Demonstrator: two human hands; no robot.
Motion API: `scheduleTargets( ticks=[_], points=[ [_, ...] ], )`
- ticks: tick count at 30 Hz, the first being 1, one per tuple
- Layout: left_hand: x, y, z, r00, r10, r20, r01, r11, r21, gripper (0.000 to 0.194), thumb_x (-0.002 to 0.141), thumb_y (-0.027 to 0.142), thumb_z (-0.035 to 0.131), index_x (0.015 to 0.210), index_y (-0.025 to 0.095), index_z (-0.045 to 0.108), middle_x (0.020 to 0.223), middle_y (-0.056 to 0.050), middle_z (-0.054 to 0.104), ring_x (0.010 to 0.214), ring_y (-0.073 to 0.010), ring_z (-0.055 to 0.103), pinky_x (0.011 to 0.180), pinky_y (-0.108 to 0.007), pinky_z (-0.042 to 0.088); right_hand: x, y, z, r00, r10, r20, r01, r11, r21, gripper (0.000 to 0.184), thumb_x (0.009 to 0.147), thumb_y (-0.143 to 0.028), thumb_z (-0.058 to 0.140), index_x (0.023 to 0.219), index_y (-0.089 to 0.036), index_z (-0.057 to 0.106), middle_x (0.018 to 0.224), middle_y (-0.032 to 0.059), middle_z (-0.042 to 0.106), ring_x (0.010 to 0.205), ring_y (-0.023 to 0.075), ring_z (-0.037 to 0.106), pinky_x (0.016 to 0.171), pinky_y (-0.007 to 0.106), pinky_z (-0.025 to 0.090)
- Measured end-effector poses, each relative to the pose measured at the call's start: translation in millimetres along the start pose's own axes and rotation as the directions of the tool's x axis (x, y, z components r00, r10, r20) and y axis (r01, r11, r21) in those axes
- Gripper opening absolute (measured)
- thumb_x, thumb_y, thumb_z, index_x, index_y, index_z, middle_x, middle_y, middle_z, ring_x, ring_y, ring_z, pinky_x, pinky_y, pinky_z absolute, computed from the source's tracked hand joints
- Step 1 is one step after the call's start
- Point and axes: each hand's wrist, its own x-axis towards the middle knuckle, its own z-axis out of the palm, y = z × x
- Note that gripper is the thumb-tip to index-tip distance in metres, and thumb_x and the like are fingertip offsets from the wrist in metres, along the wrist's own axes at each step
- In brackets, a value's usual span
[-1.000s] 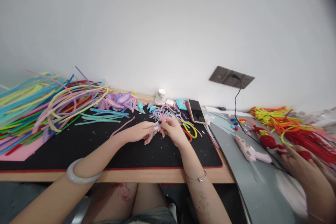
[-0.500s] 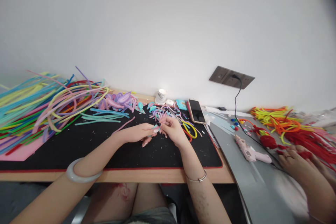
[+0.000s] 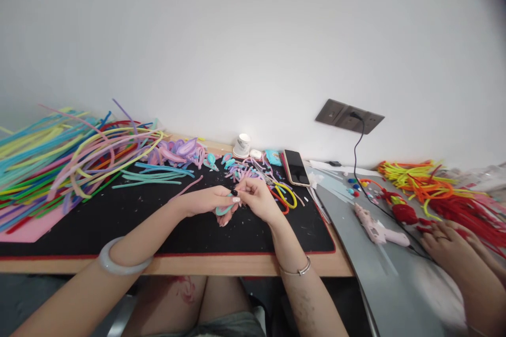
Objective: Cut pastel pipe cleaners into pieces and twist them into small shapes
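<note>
My left hand and my right hand meet over the middle of the black mat. Both pinch a short teal pipe cleaner piece bent into a loop between the fingertips. A jade-white bangle sits on my left wrist and a thin silver bracelet on my right. Just behind the hands lies a heap of small pink, purple and teal bent pieces.
A big pile of long coloured pipe cleaners fills the left. A phone, a small white cup, and a pink glue gun on a grey sheet lie right. Another person's hand rests by red and yellow pipe cleaners.
My hands shifted slightly left and lower, and the teal piece now hangs as a loop below my fingertips. The other person's hand at the right moved a little.
</note>
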Motion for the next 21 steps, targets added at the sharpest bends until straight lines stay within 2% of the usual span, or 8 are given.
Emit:
scheduleTargets(
  ticks=[5,9,12,16,21],
  points=[
    [-1.8,1.0,0.5,0.999,-0.021,0.047,0.03,0.98,-0.196,0.034,0.084,0.045,0.04,0.078,0.013,0.049,0.055,-0.003,0.057,0.047,-0.0114,0.051,0.048,-0.022,0.036,-0.6,1.3,-2.2,1.0,-0.003,0.022,0.001,0.997,0.072,0.01,0.073,-0.024,0.057,0.073,-0.015,0.053,0.053,-0.0026,0.053,0.045,0.0076,0.045,0.044,0.019,0.03],
    [-1.6,2.4,1.9,1.0,-0.011,0.021,0.015,0.98,-0.2,0.035,0.086,0.045,0.036,0.079,0.013,0.048,0.054,-0.003,0.056,0.048,-0.0111,0.05,0.049,-0.023,0.037,-0.6,0.3,-2.1,1.0,0.003,0.0,-0.003,0.996,0.093,0.011,0.073,-0.024,0.057,0.073,-0.015,0.052,0.054,-0.0024,0.054,0.045,0.0071,0.044,0.044,0.018,0.03],
    [-0.6,1.8,3.1,1.0,0.012,-0.011,-0.013,0.992,-0.128,0.031,0.084,0.044,0.039,0.076,0.014,0.045,0.053,0.0,0.054,0.048,-0.0104,0.049,0.05,-0.022,0.037,-0.4,0.4,-1.5,0.999,0.034,-0.014,-0.032,0.995,0.094,0.012,0.073,-0.026,0.057,0.073,-0.015,0.051,0.054,-0.0028,0.053,0.044,0.0066,0.043,0.043,0.018,0.03],
    [0.2,2.7,4.0,0.997,0.054,-0.064,-0.05,0.997,0.062,0.03,0.085,0.044,0.038,0.074,0.016,0.041,0.051,0.002,0.053,0.046,-0.0098,0.048,0.05,-0.021,0.036,0.7,2.6,-1.4,0.997,0.07,-0.018,-0.068,0.993,0.102,0.015,0.073,-0.029,0.057,0.073,-0.016,0.05,0.053,-0.0041,0.051,0.04,0.0054,0.039,0.039,0.017,0.028],
    [-0.1,7.3,3.0,0.984,0.125,-0.125,-0.078,0.942,0.327,0.032,0.087,0.042,0.031,0.077,0.015,0.044,0.051,0.003,0.051,0.047,-0.0103,0.048,0.055,-0.023,0.039,2.6,5.4,-4.2,0.993,0.115,-0.04,-0.11,0.987,0.116,0.022,0.078,-0.039,0.049,0.08,-0.017,0.046,0.057,-0.0028,0.055,0.038,0.0058,0.042,0.038,0.017,0.032]
  ],
)
